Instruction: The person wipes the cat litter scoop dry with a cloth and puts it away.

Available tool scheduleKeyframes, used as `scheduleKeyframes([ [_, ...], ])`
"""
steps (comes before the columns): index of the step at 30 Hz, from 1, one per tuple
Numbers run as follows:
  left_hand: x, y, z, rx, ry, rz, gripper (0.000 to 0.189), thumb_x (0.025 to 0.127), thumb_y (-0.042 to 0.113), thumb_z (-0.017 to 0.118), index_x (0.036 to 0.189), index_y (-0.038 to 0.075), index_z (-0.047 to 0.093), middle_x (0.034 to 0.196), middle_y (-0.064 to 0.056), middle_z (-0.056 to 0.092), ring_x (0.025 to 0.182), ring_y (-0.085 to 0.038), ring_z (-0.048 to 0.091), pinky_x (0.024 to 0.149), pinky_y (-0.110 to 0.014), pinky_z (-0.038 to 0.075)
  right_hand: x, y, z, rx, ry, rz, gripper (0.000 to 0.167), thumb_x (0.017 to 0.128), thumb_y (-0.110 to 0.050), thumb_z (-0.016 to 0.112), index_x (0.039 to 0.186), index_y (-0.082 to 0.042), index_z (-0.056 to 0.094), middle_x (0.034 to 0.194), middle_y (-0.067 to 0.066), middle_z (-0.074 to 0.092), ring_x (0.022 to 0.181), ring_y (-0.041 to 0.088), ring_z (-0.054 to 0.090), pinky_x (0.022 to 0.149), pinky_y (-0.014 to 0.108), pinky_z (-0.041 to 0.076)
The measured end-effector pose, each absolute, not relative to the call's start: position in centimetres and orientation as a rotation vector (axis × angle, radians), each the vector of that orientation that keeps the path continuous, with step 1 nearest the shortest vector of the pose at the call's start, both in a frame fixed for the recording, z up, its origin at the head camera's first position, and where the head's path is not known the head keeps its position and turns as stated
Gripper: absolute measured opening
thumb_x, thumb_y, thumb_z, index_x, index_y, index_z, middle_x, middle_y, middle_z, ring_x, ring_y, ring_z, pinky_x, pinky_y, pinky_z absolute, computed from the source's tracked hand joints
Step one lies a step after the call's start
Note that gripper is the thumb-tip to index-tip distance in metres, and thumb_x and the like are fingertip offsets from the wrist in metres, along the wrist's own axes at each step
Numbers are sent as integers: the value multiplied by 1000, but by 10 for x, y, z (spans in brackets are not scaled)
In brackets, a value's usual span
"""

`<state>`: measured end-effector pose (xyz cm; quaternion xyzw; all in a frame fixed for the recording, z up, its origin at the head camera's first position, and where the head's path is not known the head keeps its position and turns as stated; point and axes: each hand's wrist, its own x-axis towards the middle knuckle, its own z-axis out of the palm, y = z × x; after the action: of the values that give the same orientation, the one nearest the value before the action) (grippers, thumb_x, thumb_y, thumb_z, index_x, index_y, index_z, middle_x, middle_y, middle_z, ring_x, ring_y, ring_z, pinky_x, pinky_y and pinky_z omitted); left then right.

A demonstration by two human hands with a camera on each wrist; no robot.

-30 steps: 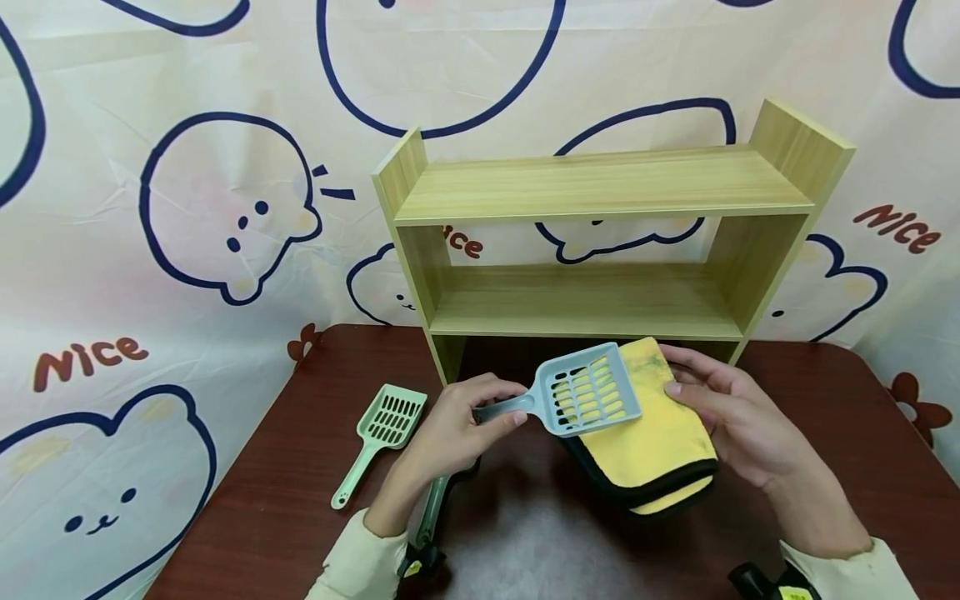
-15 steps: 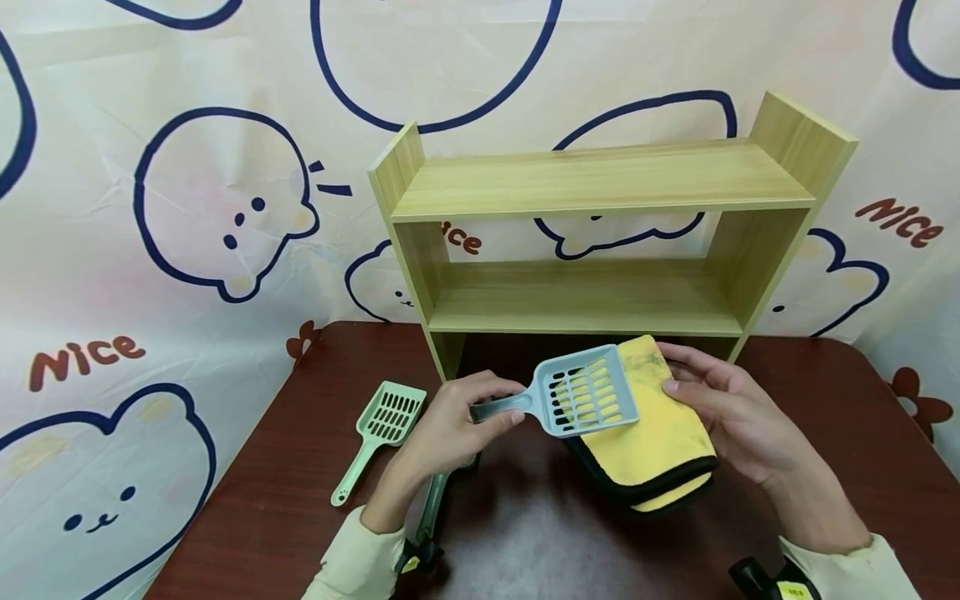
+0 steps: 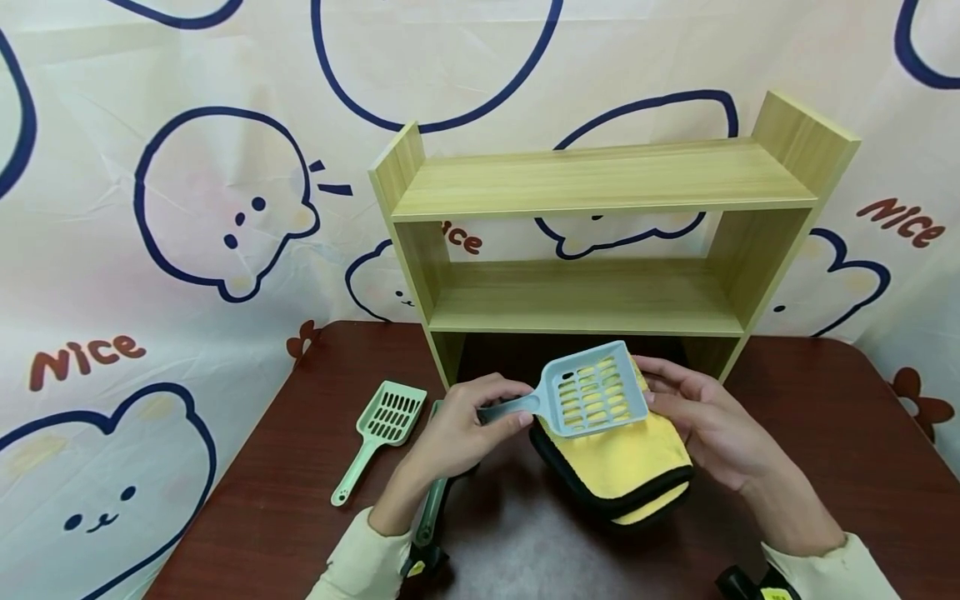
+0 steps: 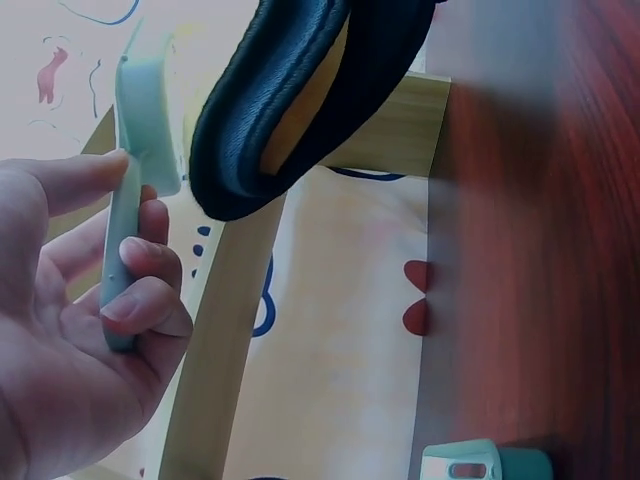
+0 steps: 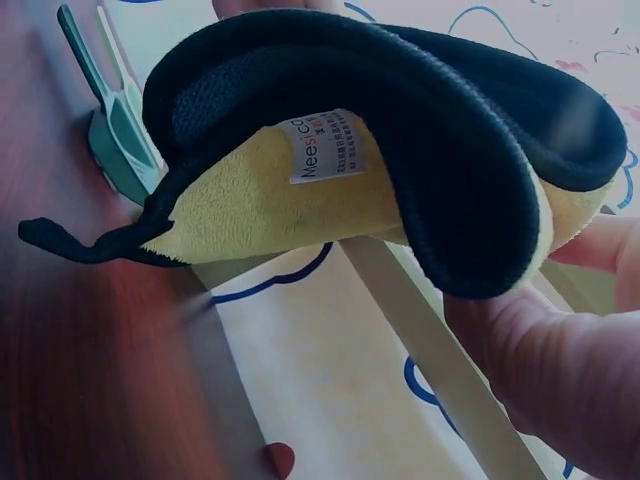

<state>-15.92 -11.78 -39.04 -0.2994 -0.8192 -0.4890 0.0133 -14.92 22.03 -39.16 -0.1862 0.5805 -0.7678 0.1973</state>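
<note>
A light blue slotted litter scoop (image 3: 556, 402) is gripped by its handle in my left hand (image 3: 467, 423), thumb on the near side. Its head overlaps the front of a folded yellow cloth (image 3: 633, 458) with black edging. My right hand (image 3: 716, 429) pinches that cloth at its upper right side, above the table. In the right wrist view the cloth (image 5: 240, 210) hangs in loose folds, showing a white printed label (image 5: 330, 147). The left wrist view shows my fingers curled round the scoop handle (image 4: 122, 225).
On the table (image 3: 300, 475) at left lies a pale green slotted scoop (image 3: 390, 414). A darker green scoop (image 3: 431, 510) is partly hidden under my left forearm. Behind my hands stands a wooden shelf (image 3: 585, 296) with two boards, against a patterned cloth backdrop.
My right hand has moved the yellow cloth leftward and slightly down, farther behind the blue scoop. The scoop in my left hand has shifted slightly to the right.
</note>
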Motion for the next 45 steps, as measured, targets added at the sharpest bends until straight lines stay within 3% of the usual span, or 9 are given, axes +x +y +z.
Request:
scheduleKeyframes([
  [6,-158,-114,-393,-943,-2560,-1578,22,101,17,76,124,17,78,113,3,75,97,-12,64,88,-27,53,-148,215,-394,-559,1562,-2138,41,115,-5,42,153,-20,47,139,4,71,117,17,75,87,32,64],
  [45,-167,-127,-393,-1063,-2649,-1524,21,98,21,80,119,19,78,107,4,76,91,-9,65,81,-27,56,-158,247,-386,-384,1791,-2232,47,112,-1,50,153,-21,49,135,0,66,111,17,76,80,39,66],
])
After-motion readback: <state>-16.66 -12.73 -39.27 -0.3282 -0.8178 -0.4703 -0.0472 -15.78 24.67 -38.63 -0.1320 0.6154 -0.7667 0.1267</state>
